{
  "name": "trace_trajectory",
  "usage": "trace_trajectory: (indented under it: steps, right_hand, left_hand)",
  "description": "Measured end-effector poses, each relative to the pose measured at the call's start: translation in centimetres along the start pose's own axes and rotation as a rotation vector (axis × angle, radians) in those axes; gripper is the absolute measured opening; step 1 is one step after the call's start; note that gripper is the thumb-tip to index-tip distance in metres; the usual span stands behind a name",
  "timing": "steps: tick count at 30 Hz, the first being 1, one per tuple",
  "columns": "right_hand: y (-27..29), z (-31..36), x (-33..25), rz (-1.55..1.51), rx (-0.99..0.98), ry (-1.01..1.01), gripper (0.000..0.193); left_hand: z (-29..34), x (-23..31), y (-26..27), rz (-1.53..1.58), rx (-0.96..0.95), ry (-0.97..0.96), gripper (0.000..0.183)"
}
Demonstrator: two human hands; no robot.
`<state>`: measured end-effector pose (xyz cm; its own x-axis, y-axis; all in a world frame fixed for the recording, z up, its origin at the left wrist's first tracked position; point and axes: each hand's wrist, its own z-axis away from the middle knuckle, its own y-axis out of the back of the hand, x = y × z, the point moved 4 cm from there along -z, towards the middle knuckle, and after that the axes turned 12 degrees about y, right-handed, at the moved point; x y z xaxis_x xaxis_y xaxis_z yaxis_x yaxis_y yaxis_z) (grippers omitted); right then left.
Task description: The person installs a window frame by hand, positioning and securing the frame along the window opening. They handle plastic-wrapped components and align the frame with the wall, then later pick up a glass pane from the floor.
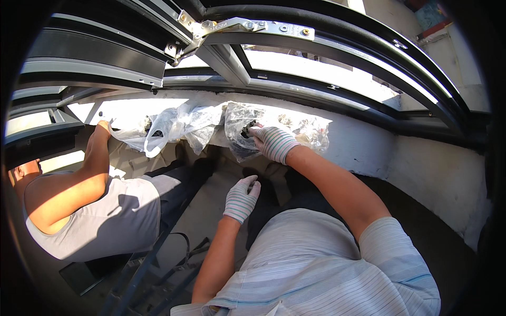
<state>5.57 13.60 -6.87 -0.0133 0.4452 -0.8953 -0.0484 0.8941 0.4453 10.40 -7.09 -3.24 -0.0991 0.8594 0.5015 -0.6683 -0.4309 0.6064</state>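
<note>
My right hand (275,143), in a white knitted glove with green stripes, reaches to a clear plastic bag (234,117) on the sill. Its fingertips are pinched together at the bag's mouth, among small dark pieces (246,129). What they grip is too small to tell. My left hand (241,200), gloved alike, hangs below the sill in front of my body. Its fingers are curled in against the thumb, and whatever they may hold is hidden. Another clear plastic bag (158,126) with dark contents lies left of the first.
A co-worker (100,210) in a grey sleeveless top leans at the left, one arm (97,158) on the white sill (363,147). Dark window frames (337,97) run above, with a metal hinge arm (263,27). Dark straps or bars (174,263) lie low on the left.
</note>
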Motion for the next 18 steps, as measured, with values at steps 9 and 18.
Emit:
trace_trajectory:
  steps: [9, 18]
  right_hand:
    - [-1.2, -3.3, -0.7, 0.295, -0.170, -0.290, 0.051]
    - [-2.6, -3.8, 3.1, 0.443, -0.076, -0.234, 0.045]
  left_hand:
    - [1.4, -4.0, 0.1, 0.031, -0.010, 0.127, 0.034]
    - [0.5, -3.7, 1.0, 0.063, -0.008, 0.163, 0.037]
